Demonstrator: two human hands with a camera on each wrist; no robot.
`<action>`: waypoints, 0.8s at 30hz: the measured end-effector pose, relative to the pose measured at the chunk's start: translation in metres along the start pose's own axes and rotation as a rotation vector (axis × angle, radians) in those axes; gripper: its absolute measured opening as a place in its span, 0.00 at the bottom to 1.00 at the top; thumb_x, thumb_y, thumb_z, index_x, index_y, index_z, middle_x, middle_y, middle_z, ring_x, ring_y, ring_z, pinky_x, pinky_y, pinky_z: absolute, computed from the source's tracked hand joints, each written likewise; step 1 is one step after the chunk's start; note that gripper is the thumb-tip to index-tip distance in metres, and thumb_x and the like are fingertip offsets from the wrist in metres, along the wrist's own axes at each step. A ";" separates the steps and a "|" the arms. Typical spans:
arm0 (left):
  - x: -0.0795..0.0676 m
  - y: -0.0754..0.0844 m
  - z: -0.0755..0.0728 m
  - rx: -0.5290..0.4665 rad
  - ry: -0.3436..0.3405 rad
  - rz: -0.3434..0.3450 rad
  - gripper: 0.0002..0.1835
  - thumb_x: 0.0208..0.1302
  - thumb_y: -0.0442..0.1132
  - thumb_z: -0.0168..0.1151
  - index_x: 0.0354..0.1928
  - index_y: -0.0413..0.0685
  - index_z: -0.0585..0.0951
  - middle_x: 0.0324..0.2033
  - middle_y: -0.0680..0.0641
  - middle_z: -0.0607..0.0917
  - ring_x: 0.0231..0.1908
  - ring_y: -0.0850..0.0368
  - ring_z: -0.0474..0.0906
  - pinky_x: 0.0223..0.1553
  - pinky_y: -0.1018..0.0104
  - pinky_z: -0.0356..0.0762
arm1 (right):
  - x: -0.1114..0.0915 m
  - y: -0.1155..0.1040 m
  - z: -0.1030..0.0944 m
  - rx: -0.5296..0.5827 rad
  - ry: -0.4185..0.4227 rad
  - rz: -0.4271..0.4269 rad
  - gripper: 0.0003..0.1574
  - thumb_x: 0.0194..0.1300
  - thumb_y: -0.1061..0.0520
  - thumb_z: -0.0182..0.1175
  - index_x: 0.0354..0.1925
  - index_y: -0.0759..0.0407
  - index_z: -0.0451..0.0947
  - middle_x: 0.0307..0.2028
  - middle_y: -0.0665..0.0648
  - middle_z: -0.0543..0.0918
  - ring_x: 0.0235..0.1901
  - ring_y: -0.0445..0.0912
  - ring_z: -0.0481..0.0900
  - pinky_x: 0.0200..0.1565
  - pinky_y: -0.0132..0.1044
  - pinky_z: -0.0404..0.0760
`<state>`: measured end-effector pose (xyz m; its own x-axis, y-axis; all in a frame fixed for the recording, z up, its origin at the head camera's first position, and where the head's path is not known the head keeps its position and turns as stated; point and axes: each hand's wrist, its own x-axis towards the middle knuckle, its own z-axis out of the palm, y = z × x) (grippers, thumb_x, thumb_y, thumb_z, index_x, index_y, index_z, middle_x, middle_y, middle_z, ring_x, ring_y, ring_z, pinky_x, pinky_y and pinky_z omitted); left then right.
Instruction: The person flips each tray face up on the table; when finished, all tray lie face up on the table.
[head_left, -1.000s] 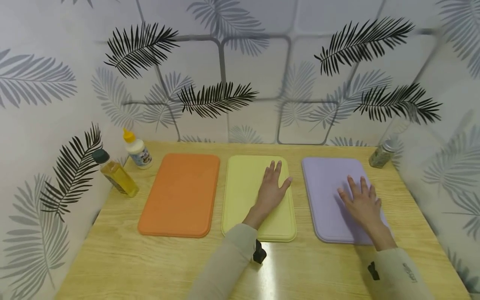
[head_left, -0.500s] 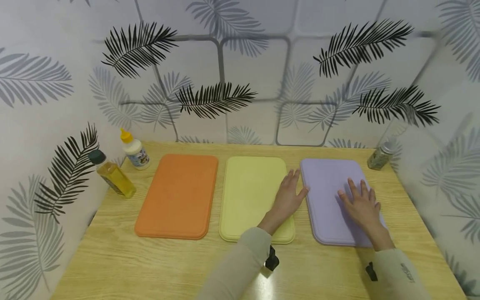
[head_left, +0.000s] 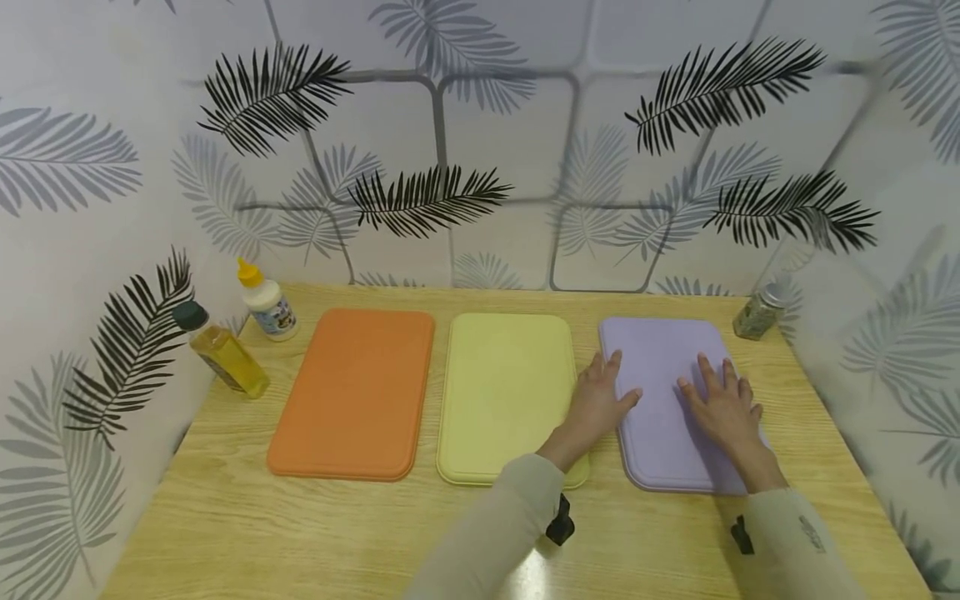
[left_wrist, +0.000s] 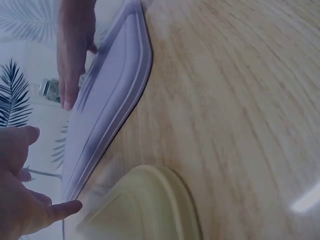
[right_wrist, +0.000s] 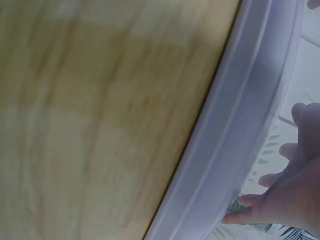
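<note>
A purple rectangular board (head_left: 652, 358) with rounded corners lies flat on the right side of the table. My right hand (head_left: 723, 417) is over its right half, fingers spread and holding nothing; whether they touch the surface I cannot tell. My left hand (head_left: 594, 404) hovers between the yellow board (head_left: 502, 392) and the purple one, its fingers extended toward the purple board's left edge. In the left wrist view, the fingers of my left hand (left_wrist: 25, 190) grip nothing. The right wrist view shows my right hand (right_wrist: 292, 190) beside the purple board's rim (right_wrist: 215, 130).
An orange board (head_left: 352, 392) lies left of the yellow one on the wooden table (head_left: 315, 533). At the back left stand a white glue bottle (head_left: 270, 308) with a yellow cap and a yellow oil bottle (head_left: 228, 358). A small spice jar (head_left: 761, 312) stands back right, near the patterned wall.
My left hand has moved right, from above the yellow board to the purple board's left edge. The right hand has stayed nearly still over the purple board.
</note>
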<state>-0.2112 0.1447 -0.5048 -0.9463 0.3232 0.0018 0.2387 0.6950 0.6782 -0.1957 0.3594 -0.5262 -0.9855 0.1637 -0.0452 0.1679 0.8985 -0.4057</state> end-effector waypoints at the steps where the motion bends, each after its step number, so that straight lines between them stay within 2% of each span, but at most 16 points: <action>1: -0.001 0.001 0.002 0.008 0.000 -0.007 0.36 0.68 0.53 0.58 0.73 0.51 0.60 0.70 0.38 0.60 0.67 0.43 0.62 0.63 0.57 0.66 | 0.001 0.001 0.000 0.002 -0.008 0.005 0.46 0.74 0.32 0.35 0.75 0.59 0.43 0.71 0.77 0.39 0.65 0.80 0.38 0.53 0.81 0.43; 5: -0.004 0.003 0.010 0.015 -0.006 -0.038 0.35 0.67 0.51 0.59 0.72 0.49 0.61 0.69 0.37 0.62 0.65 0.43 0.63 0.63 0.58 0.67 | 0.001 0.002 0.000 0.007 -0.041 0.026 0.48 0.73 0.33 0.36 0.75 0.61 0.41 0.70 0.78 0.38 0.64 0.81 0.40 0.52 0.81 0.46; 11: -0.004 0.006 0.017 0.010 -0.031 -0.073 0.36 0.67 0.51 0.59 0.73 0.48 0.60 0.69 0.35 0.61 0.67 0.44 0.60 0.64 0.58 0.65 | 0.001 0.003 -0.003 -0.003 -0.061 0.061 0.52 0.71 0.32 0.42 0.74 0.66 0.40 0.67 0.83 0.40 0.61 0.84 0.44 0.51 0.80 0.52; 14: -0.003 0.008 0.018 0.064 -0.034 -0.067 0.35 0.67 0.50 0.60 0.71 0.47 0.63 0.68 0.36 0.64 0.66 0.45 0.61 0.64 0.60 0.65 | 0.003 0.003 -0.006 -0.024 -0.062 0.082 0.55 0.69 0.30 0.43 0.72 0.69 0.44 0.64 0.86 0.44 0.59 0.84 0.48 0.49 0.79 0.56; 17: -0.001 0.011 0.018 0.136 -0.049 -0.058 0.32 0.66 0.50 0.62 0.68 0.46 0.68 0.64 0.38 0.69 0.61 0.49 0.66 0.58 0.65 0.69 | 0.004 0.004 -0.010 -0.043 -0.070 0.098 0.56 0.68 0.28 0.44 0.70 0.71 0.48 0.61 0.89 0.49 0.56 0.85 0.52 0.47 0.78 0.58; 20: 0.001 0.013 0.018 0.204 -0.068 -0.045 0.29 0.64 0.51 0.64 0.63 0.45 0.74 0.58 0.41 0.75 0.53 0.53 0.69 0.50 0.70 0.70 | 0.006 0.006 -0.011 -0.037 -0.088 0.108 0.57 0.67 0.27 0.45 0.70 0.72 0.49 0.59 0.89 0.51 0.55 0.84 0.53 0.47 0.78 0.58; 24: 0.002 0.016 0.019 0.282 -0.082 -0.028 0.22 0.61 0.50 0.66 0.53 0.46 0.81 0.50 0.45 0.79 0.46 0.56 0.68 0.44 0.72 0.67 | 0.007 0.008 -0.013 -0.021 -0.101 0.118 0.58 0.66 0.27 0.47 0.70 0.72 0.49 0.59 0.88 0.53 0.56 0.84 0.52 0.48 0.78 0.56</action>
<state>-0.2053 0.1689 -0.5082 -0.9353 0.3442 -0.0816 0.2745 0.8517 0.4465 -0.2011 0.3736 -0.5181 -0.9563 0.2274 -0.1835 0.2818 0.8839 -0.3732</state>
